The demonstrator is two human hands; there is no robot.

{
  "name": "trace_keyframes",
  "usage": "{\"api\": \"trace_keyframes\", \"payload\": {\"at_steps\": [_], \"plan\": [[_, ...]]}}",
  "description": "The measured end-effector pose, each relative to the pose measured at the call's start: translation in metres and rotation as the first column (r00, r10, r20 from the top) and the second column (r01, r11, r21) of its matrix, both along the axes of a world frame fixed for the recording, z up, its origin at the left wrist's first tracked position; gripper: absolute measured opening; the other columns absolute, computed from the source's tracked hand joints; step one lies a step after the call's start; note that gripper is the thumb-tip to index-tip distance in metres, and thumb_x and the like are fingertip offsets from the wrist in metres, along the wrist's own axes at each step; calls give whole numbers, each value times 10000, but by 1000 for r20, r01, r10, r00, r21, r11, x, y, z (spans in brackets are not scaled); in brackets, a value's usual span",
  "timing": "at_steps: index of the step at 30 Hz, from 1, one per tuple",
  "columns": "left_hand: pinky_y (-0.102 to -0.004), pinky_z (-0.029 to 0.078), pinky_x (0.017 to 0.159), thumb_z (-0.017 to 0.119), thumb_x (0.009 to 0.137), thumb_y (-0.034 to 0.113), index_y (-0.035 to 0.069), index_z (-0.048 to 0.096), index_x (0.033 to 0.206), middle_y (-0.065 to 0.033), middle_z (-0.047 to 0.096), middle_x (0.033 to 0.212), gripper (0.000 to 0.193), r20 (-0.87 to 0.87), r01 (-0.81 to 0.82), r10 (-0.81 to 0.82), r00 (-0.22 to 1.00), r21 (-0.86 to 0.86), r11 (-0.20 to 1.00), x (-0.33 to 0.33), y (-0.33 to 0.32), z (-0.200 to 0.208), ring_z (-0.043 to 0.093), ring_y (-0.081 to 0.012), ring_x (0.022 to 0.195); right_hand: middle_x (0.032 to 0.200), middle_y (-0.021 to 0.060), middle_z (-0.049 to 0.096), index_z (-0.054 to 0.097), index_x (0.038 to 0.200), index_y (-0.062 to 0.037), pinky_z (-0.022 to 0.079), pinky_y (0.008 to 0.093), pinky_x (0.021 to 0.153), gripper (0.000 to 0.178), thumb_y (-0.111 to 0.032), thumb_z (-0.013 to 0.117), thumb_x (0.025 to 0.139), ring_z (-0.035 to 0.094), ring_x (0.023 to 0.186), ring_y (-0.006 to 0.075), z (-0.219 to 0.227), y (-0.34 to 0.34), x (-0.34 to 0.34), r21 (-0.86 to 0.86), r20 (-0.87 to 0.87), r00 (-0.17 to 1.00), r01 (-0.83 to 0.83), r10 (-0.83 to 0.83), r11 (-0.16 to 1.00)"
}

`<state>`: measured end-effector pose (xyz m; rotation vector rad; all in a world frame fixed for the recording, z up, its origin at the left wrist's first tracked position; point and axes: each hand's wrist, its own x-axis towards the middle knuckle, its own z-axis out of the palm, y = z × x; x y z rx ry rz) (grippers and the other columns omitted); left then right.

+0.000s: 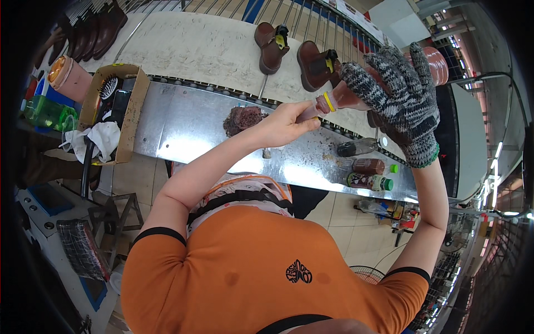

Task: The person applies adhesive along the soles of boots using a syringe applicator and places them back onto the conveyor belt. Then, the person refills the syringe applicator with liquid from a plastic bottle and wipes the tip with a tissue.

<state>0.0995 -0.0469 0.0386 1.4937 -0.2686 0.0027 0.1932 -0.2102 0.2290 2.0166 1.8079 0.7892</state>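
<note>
Pink bottle point(350, 96) slants in the air over the far edge of the metal bench point(189, 111), its narrow end with a yellow ring point(330, 102) pointing down and left; the bare left hand point(289, 123) is closed on the pale tip beyond the ring, thumb against fingers; the right hand point(403, 94), in a grey knitted glove, is partly open, its spread fingers curved over the bottle's body and holding it, the palm side hidden; on the bench, near the left wrist, lies a dark red clump point(243, 119); to the right stretch three smaller bottles, one clear with dark contents point(356, 147), one brown point(368, 166), one green-capped point(367, 181); beyond the bench, two brown boots point(272, 47) point(316, 65) rest on the pale belt point(189, 42), the right one near the pink bottle; at the bench's left end sits a box point(136, 114) with a brush point(109, 86) in it, beside a pink tub point(72, 82).
</note>
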Motion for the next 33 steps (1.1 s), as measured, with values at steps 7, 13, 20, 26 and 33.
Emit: {"api": "trace_keyframes", "payload": {"at_steps": [7, 13, 20, 26, 33], "plan": [[-304, 429, 668, 579, 894, 227, -13, 533, 1034, -73, 550, 734, 282, 31, -14, 14, 999, 0, 1000, 2, -1, -6, 481, -132, 691, 1137, 82, 559, 523, 1269, -250, 330, 523, 1019, 531, -166, 597, 750, 536, 1083, 283, 2, -1, -5, -17, 17, 999, 31, -31, 999], [-297, 427, 662, 579, 894, 230, -16, 534, 1024, -69, 544, 732, 282, 32, -15, 16, 999, -14, 1000, 2, -2, -6, 479, -124, 690, 1144, 79, 565, 520, 1270, -247, 340, 502, 1016, 538, -150, 610, 748, 535, 1089, 286, 4, 1, -9, -31, 34, 998, 57, -56, 998], [-279, 421, 652, 580, 901, 222, -14, 533, 989, -43, 537, 752, 255, -45, -2, 4, 999, 44, 999, -3, 6, 6, 459, -107, 689, 1152, 75, 571, 517, 1270, -243, 349, 482, 1013, 545, -134, 623, 746, 533, 1095, 289, 2, 7, -12, -40, 48, 995, 84, -82, 996], [-264, 411, 632, 579, 910, 213, -12, 529, 952, -12, 527, 741, 234, 33, -45, 49, 998, -107, 993, -5, 5, 0, 443, -84, 684, 1166, 121, 566, 570, 1195, -152, 387, 435, 971, 552, -48, 662, 661, 529, 1079, 326, -8, 5, -13, 108, -337, 934, 162, -117, 981], [-250, 401, 599, 573, 915, 221, -15, 534, 982, -2, 521, 717, 249, 6, -44, 45, 999, -51, 998, -7, 9, 10, 436, -67, 655, 1095, 110, 608, 538, 1221, -101, 452, 383, 898, 572, -128, 744, 688, 584, 1013, 283, -34, -13, 1, 89, -554, 815, 262, -170, 961]]}}
